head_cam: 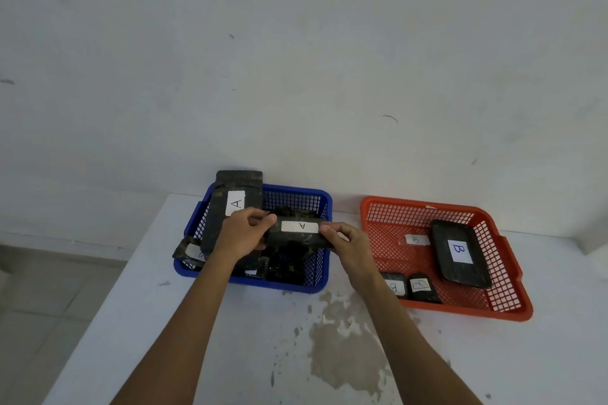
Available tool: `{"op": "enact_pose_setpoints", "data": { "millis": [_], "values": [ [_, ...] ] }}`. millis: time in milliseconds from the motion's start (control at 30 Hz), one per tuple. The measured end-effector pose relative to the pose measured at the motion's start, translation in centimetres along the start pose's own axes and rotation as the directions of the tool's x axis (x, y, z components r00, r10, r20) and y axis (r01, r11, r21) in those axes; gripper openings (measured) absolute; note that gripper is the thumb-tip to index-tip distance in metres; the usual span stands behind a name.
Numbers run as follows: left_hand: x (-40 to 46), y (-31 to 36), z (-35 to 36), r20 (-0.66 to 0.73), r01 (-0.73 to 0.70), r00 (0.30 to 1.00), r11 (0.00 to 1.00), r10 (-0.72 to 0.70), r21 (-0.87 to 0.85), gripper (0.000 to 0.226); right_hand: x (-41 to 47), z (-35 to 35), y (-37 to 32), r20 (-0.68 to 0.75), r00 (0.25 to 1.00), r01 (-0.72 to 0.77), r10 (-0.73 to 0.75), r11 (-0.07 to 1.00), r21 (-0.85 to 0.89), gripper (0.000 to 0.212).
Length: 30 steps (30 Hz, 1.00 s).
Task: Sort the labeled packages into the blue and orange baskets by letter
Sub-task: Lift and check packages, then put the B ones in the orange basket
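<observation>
Two baskets on the desk (pixel 197 355): one blue basket (pixel 297 197), one orange basket (pixel 513 276). Packages marked A: two I can read, the one pinched between the fingers (pixel 263 220) of both hands, that's the held A package (pixel 297 235), and a tall A package (pixel 237 197) just behind the fingers. More dark ones sit under them, can't count those. Right of the fingers, B's: one big B package (pixel 460 253), two small B packages (pixel 422 288), one loose B label (pixel 416 239).

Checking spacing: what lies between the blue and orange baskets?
Head view: bare white table between blue basket and orange basket, with the right hand reaching over it.
</observation>
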<state>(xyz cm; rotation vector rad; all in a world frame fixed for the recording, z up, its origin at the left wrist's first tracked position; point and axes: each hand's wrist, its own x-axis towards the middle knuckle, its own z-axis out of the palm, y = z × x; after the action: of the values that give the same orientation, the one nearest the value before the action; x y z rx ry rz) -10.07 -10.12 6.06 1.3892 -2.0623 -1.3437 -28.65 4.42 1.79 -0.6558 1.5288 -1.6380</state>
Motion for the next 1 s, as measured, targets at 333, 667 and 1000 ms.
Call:
{"op": "enact_pose_setpoints", "data": {
  "millis": [333,667,1000],
  "values": [
    [-0.5,0.1,0.0,0.064,-0.040,0.996,0.965,0.058,-0.260,0.043,-0.5,0.8,-1.4,0.052,0.998,0.035,-0.034,0.999,-0.021,0.054],
    [-1.2,-3.5,0.3,-0.093,-0.234,0.925,0.744,0.369,0.626,0.064,-0.3,0.6,0.7,-0.063,0.993,-0.106,0.098,0.985,-0.140,0.025],
    [-2.2,-5.2,-1.2,-0.299,0.157,0.954,0.833,0.011,0.531,0.106,0.7,3.3,3.3,-0.264,0.950,-0.249,0.168,0.916,-0.313,0.028]
  ]
}}
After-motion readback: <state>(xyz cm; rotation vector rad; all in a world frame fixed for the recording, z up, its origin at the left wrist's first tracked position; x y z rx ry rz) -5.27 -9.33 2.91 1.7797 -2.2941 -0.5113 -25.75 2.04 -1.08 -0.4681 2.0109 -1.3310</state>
